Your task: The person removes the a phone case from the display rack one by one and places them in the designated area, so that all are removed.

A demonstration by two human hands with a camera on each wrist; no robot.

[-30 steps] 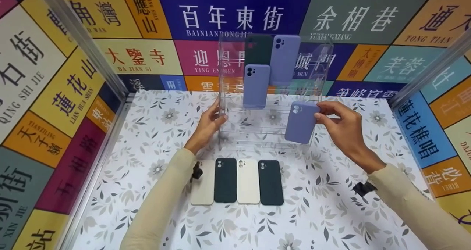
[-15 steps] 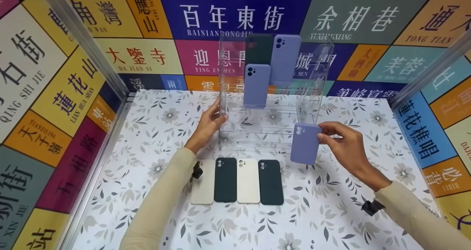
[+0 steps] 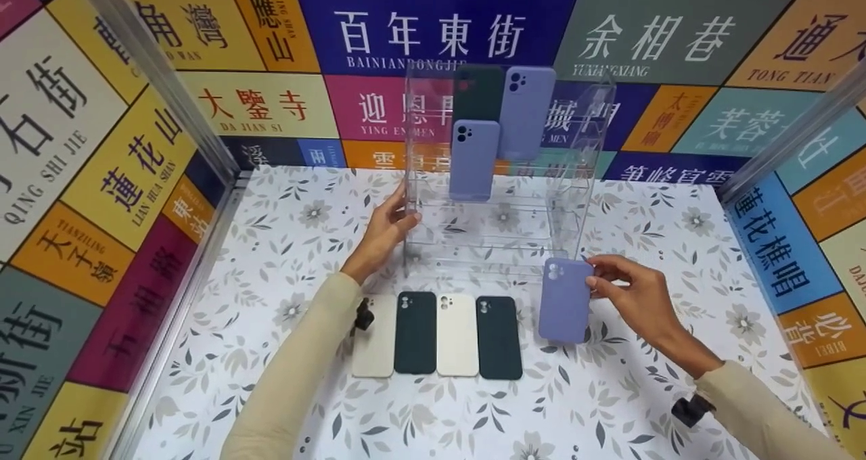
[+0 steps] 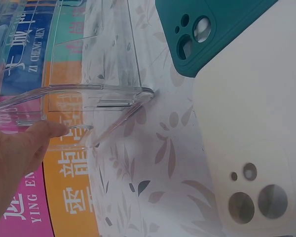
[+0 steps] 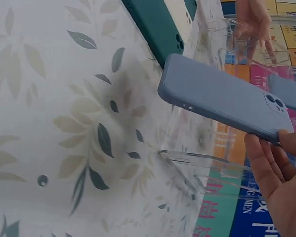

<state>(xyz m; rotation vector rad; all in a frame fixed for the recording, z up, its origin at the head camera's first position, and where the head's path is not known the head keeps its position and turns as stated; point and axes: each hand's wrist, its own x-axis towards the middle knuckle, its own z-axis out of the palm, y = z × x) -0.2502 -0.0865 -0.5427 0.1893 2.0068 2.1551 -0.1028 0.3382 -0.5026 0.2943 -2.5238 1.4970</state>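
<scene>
My right hand [image 3: 636, 297] pinches the upper right edge of a lavender phone case [image 3: 564, 301], its camera cutouts at the top. In the right wrist view that phone case [image 5: 222, 91] is tilted above the floral surface. My left hand [image 3: 382, 233] holds the left side of a clear acrylic display stand [image 3: 487, 243], thumb in front and fingers partly hidden; the left wrist view shows its thumb [image 4: 52, 129] at the clear panel. Up on the stand are a dark green phone case [image 3: 477, 95] and two lavender phone cases, one upper [image 3: 529, 111] and one lower [image 3: 475, 162].
In front of the stand lies a row: a beige phone case [image 3: 373, 345], a dark green one [image 3: 415, 331], a cream one [image 3: 457, 335] and another dark green one [image 3: 500, 338]. Printed sign panels [image 3: 440, 27] wall in the floral tabletop [image 3: 284, 392].
My right hand has brought the lavender phone case down and toward me, from before the stand's lower right to beside the row. The left hand keeps its place on the stand.
</scene>
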